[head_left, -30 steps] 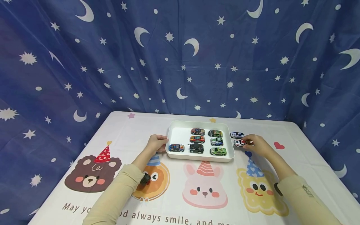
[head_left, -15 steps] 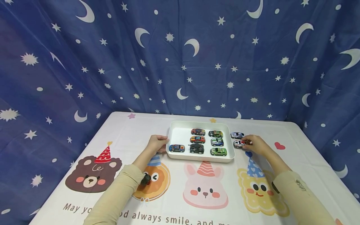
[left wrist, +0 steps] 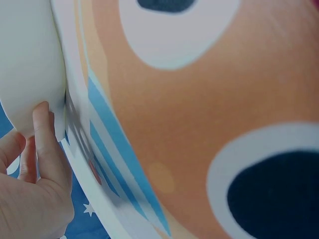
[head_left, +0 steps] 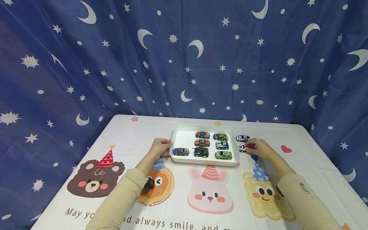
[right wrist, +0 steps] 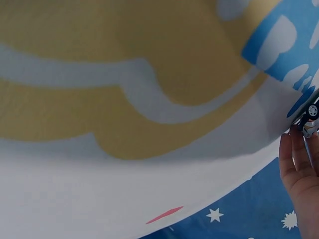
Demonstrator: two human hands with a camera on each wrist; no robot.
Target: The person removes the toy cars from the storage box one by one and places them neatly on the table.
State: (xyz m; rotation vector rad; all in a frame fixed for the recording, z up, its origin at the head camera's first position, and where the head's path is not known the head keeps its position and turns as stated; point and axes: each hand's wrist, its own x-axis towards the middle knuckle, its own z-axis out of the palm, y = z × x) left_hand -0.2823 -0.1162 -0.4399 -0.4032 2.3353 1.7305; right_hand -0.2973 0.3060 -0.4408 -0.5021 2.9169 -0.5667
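Note:
My left hand (head_left: 161,146) pinches the left wall of a white tray (head_left: 205,162), thumb at the rim. In the left wrist view the fingers of this hand (left wrist: 42,174) hold the tray's side (left wrist: 30,64). Right of the tray, on the table, my right hand (head_left: 262,149) pinches a white and red toy car (head_left: 243,148) by its right end. A white and dark blue toy car (head_left: 242,138) stands just behind that one. The right wrist view has the right hand (right wrist: 301,167) at its edge, fingertips on the toy car near a wheel (right wrist: 312,111).
Inside the tray stand several toy cars, among them a blue one (head_left: 180,151), a black one (head_left: 201,151) and a green one (head_left: 223,155). A white cloth with cartoon prints (head_left: 210,195) covers the table. Behind it hangs a blue curtain (head_left: 161,105) with moons and stars.
My right hand has shifted the white and red toy car slightly toward me, widening the gap to the car behind. My left hand and the tray have stayed in place.

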